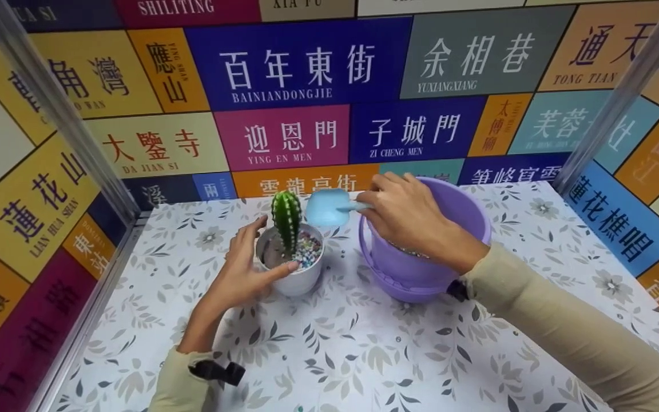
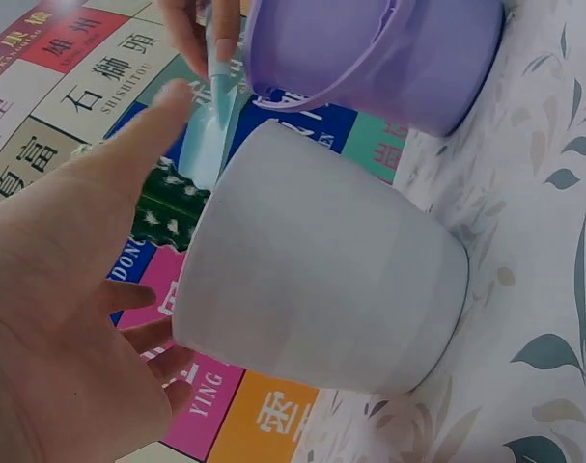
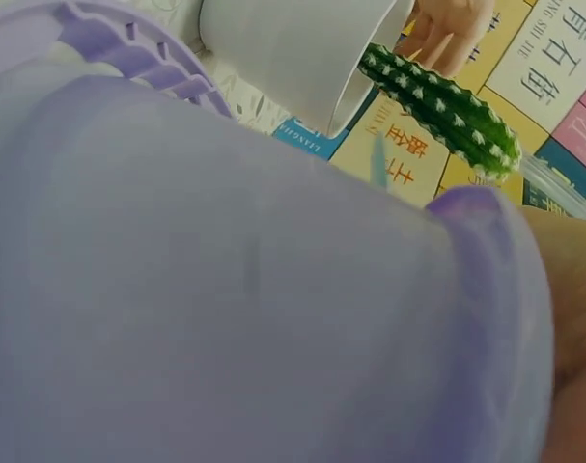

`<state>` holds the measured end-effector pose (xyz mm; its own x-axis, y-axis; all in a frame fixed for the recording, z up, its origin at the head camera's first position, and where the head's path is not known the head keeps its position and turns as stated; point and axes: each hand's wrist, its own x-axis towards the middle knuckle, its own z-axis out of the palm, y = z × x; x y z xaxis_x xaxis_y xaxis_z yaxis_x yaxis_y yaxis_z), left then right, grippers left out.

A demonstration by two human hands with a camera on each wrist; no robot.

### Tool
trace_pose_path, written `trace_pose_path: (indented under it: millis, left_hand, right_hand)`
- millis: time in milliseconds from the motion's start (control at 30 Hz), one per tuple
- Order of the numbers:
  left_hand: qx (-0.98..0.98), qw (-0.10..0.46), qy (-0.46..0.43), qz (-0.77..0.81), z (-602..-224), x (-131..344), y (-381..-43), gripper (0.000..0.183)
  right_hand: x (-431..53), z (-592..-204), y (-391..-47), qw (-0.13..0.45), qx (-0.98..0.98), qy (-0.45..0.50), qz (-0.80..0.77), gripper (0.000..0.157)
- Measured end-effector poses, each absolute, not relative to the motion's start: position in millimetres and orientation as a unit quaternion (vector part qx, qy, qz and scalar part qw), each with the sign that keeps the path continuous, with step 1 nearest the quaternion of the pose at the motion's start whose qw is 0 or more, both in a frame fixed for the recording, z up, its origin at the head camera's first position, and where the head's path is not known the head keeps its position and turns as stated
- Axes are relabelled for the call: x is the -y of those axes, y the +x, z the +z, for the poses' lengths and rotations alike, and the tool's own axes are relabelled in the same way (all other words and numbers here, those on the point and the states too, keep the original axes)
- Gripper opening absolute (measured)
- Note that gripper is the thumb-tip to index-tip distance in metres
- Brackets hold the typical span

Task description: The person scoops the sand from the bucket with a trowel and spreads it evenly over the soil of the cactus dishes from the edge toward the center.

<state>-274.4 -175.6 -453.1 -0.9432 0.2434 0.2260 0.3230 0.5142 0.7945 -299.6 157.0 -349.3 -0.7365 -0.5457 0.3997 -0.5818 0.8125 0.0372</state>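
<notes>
A green cactus (image 1: 287, 223) stands upright in a white pot (image 1: 301, 281), with multicoloured pebbles (image 1: 308, 249) over part of its surface and a bare brownish patch on the left. My left hand (image 1: 243, 272) is spread beside the pot's left rim, thumb toward the front; whether it touches the rim I cannot tell. In my right hand (image 1: 407, 209) I grip the handle of a light blue toy shovel (image 1: 328, 207), its blade right of the cactus and above the pot's rim. Below that hand is a purple bucket (image 1: 467, 212), pebbles partly visible inside.
The bucket's purple handle (image 1: 365, 246) hangs down its left front side. A floral cloth (image 1: 329, 349) covers the table, with a few tiny beads scattered on it. Walls of coloured street-name panels (image 1: 301, 63) rise behind and at both sides, with clear posts (image 1: 610, 109) at the corners.
</notes>
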Motion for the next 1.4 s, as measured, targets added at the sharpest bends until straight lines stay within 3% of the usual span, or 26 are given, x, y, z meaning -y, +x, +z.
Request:
trace_pose_path:
  millis: [133, 267, 467, 667, 900, 1267, 1400]
  left_hand:
    - [0.843, 0.081, -0.163, -0.506, -446.9, 173.8, -275.0, 0.08]
    - [0.811, 0.159, -0.167, -0.538, -438.7, 169.0, -274.5, 0.057]
    - [0.763, 0.261, -0.175, -0.564, -422.9, 159.1, -264.6, 0.042]
    - [0.741, 0.304, -0.211, -0.56, -410.5, 138.3, -254.2, 0.034]
    - [0.747, 0.267, -0.283, -0.539, -402.8, 103.2, -244.0, 0.038]
    - [0.842, 0.105, -0.322, -0.42, -410.7, 45.9, -245.1, 0.054]
    - [0.845, 0.102, -0.31, -0.422, -418.9, 25.6, -253.3, 0.056]
  right_hand:
    - [-171.5, -347.5, -298.3, 0.176, 0.937, 0.291, 0.079, 0.025]
    - [-192.7, -347.6, -296.4, 0.168, 0.943, 0.27, 0.101, 0.028]
    - [-225.8, -349.3, -294.8, 0.169, 0.95, 0.235, 0.12, 0.028]
    - [-255.3, -347.3, -290.5, 0.152, 0.959, 0.204, 0.121, 0.026]
    - [-279.7, -339.9, -286.4, 0.122, 0.97, 0.184, 0.104, 0.024]
    - [-278.7, -345.5, -294.3, 0.09, 0.978, 0.186, 0.015, 0.015]
    - [-273.9, -353.6, -301.6, 0.106, 0.976, 0.188, -0.006, 0.014]
